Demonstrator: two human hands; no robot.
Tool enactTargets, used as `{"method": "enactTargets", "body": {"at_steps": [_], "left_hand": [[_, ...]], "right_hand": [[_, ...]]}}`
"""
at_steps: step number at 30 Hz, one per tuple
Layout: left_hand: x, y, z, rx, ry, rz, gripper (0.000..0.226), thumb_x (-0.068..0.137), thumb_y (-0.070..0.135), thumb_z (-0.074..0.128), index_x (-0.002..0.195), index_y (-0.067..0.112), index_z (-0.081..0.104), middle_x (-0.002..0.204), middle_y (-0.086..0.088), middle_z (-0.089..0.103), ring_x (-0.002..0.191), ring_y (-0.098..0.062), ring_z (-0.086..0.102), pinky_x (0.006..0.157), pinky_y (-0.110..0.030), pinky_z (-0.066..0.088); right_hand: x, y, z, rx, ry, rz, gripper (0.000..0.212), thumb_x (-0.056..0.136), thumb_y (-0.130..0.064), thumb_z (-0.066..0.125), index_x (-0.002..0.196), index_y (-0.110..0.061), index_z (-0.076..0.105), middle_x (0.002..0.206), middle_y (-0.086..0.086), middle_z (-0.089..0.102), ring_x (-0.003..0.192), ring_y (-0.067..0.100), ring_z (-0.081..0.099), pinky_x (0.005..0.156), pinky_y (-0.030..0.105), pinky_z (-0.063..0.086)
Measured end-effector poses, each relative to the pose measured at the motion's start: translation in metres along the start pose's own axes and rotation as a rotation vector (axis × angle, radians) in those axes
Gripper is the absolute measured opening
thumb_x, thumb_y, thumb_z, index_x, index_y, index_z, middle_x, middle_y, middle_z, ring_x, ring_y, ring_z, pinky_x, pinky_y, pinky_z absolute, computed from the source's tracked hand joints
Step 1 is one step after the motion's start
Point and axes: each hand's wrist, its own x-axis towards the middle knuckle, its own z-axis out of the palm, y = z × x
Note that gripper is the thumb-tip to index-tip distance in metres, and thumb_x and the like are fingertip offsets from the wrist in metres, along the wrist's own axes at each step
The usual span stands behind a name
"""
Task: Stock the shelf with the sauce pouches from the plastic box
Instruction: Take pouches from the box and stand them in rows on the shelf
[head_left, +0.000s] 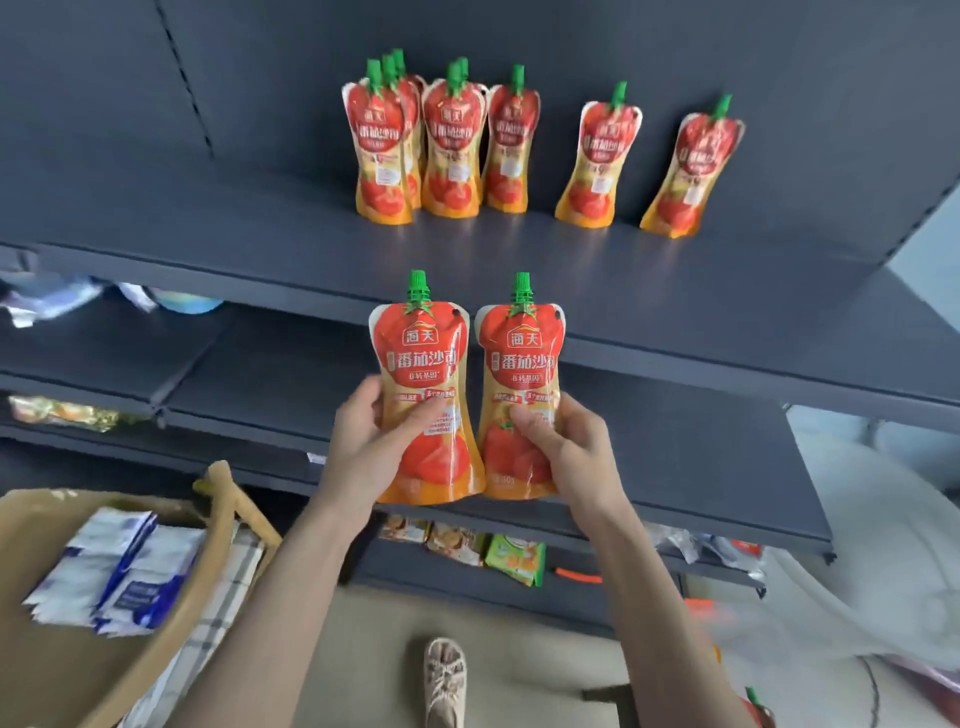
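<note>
Since these tomato sauce pouches feel squishy and slick, my left hand (363, 447) grips one pouch (425, 395) mid-body, my right hand (569, 449) the other (519, 384), both upright before the shelf (260, 223). Pinch below the waist; the base probably stands best.

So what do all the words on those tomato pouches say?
"海天": brand badge on the left-hand pouch and the right-hand pouch.
"番茄沙司": big white letters under the badge on both.
Smaller print on both held pouches: too small to read.
Shelf pouches: the same design, too blurred to read.
Blue-and-white packets in the basket: unreadable.
</note>
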Motion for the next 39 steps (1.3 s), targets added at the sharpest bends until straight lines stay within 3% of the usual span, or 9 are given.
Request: {"method": "enactTargets", "body": {"at_steps": [6, 16, 21, 24, 28, 32, 34, 37, 39], "left_hand": [[0.088, 0.043, -0.009, 0.031, 0.018, 0.115, 0.046, 0.062, 0.042, 0.076, 0.102, 0.027, 0.058, 0.096, 0.011, 0.071, 0.088, -0.006, 0.068, 0.071, -0.025, 0.053], [0.228, 0.072, -0.028, 0.099, 0.086, 0.186, 0.037, 0.073, 0.038, 0.075, 0.105, 0.026, 0.061, 0.1, 0.01, 0.07, 0.093, -0.01, 0.067, 0.076, -0.03, 0.055], [0.266, 0.078, -0.044, 0.057, 0.068, 0.237, 0.027, 0.077, 0.024, 0.074, 0.099, 0.033, 0.062, 0.093, 0.016, 0.072, 0.089, -0.004, 0.068, 0.063, -0.015, 0.053], [0.284, 0.081, -0.056, 0.054, 0.041, 0.245, 0.028, 0.079, 0.02, 0.072, 0.101, 0.033, 0.061, 0.094, 0.015, 0.072, 0.09, -0.003, 0.067, 0.062, -0.013, 0.052], [0.307, 0.078, -0.07, 0.061, -0.012, 0.235, 0.033, 0.08, 0.024, 0.072, 0.109, 0.031, 0.058, 0.106, 0.011, 0.069, 0.096, -0.008, 0.066, 0.074, -0.022, 0.053], [0.323, 0.079, -0.078, 0.056, -0.114, 0.223, 0.035, 0.077, 0.028, 0.073, 0.107, 0.038, 0.058, 0.103, 0.017, 0.069, 0.097, -0.003, 0.065, 0.071, -0.019, 0.053], [0.329, 0.074, -0.084, 0.084, -0.182, 0.214, 0.042, 0.076, 0.026, 0.075, 0.111, 0.038, 0.056, 0.107, 0.015, 0.068, 0.1, -0.004, 0.064, 0.076, -0.023, 0.054], [0.334, 0.061, -0.092, 0.107, -0.283, 0.176, 0.049, 0.074, 0.019, 0.077, 0.113, 0.038, 0.054, 0.11, 0.011, 0.067, 0.103, -0.008, 0.064, 0.083, -0.029, 0.054], [0.338, 0.058, -0.095, 0.127, -0.323, 0.173, 0.049, 0.074, 0.017, 0.077, 0.112, 0.038, 0.054, 0.108, 0.012, 0.068, 0.101, -0.005, 0.064, 0.084, -0.028, 0.054]], "right_hand": [[0.091, -0.035, 0.023, 0.012, -0.023, -0.116, 0.011, 0.088, -0.021, 0.065, 0.097, -0.015, 0.065, 0.085, -0.001, 0.075, 0.074, 0.016, 0.072, 0.057, 0.021, 0.053], [0.232, -0.06, 0.052, 0.035, -0.033, -0.15, 0.017, 0.086, -0.02, 0.066, 0.102, -0.014, 0.065, 0.089, 0.002, 0.075, 0.081, 0.02, 0.072, 0.062, 0.026, 0.056], [0.274, -0.06, 0.067, -0.044, 0.006, -0.196, 0.011, 0.085, -0.017, 0.068, 0.093, -0.022, 0.062, 0.085, 0.001, 0.071, 0.063, 0.006, 0.067, 0.053, 0.016, 0.049], [0.294, -0.059, 0.077, -0.065, 0.027, -0.228, 0.016, 0.084, -0.015, 0.069, 0.094, -0.026, 0.063, 0.087, -0.004, 0.071, 0.067, 0.004, 0.068, 0.056, 0.015, 0.05], [0.317, -0.056, 0.091, -0.057, 0.088, -0.255, 0.019, 0.083, -0.014, 0.07, 0.095, -0.028, 0.063, 0.094, -0.005, 0.071, 0.084, 0.01, 0.069, 0.07, 0.02, 0.055], [0.328, -0.052, 0.101, -0.05, 0.152, -0.262, 0.023, 0.083, -0.013, 0.069, 0.099, -0.028, 0.061, 0.1, -0.001, 0.07, 0.091, 0.011, 0.068, 0.077, 0.022, 0.056], [0.328, -0.048, 0.101, -0.112, 0.147, -0.248, 0.033, 0.081, -0.011, 0.072, 0.103, -0.03, 0.058, 0.103, -0.003, 0.068, 0.095, 0.011, 0.066, 0.079, 0.022, 0.056], [0.323, -0.037, 0.099, -0.322, 0.13, -0.162, 0.054, 0.075, -0.009, 0.077, 0.122, -0.019, 0.049, 0.12, 0.002, 0.061, 0.109, 0.018, 0.06, 0.094, 0.033, 0.05], [0.32, -0.032, 0.101, -0.415, 0.167, -0.16, 0.057, 0.074, -0.014, 0.078, 0.121, -0.021, 0.047, 0.117, -0.006, 0.058, 0.106, 0.012, 0.057, 0.09, 0.024, 0.046]]}}
